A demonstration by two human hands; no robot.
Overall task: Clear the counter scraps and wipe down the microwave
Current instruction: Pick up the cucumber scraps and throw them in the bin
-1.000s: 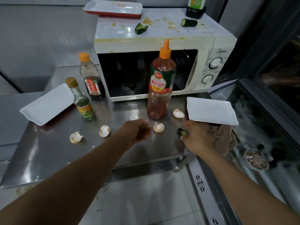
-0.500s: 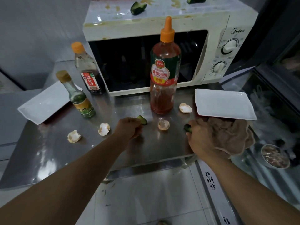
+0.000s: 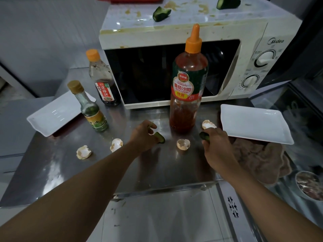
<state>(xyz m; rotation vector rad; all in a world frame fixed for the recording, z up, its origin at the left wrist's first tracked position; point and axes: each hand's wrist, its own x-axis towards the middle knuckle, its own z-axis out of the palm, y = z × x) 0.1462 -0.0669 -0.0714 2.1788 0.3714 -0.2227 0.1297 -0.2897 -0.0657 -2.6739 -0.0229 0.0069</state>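
Both arms outstretched, grips [image 3: 146, 135] [image 3: 215, 145] curled.

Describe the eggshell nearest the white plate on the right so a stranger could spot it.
Start at the microwave, then the tall red sauce bottle before it. Just right of that bottle's base, by the white plate, lies the eggshell. Unlike the other three shells, it sits right of the bottle.

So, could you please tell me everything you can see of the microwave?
The microwave is a white box, probably painted metal, standing upright at the back of the steel counter. Its dark window door is shut. Two round dials sit on the right-hand panel under a Midea logo. The top is smeared with yellow-brown stains and carries two green cucumber pieces, plus a red-edged tray at the far edge. A tall sauce bottle stands before the door; neither hand touches the microwave.
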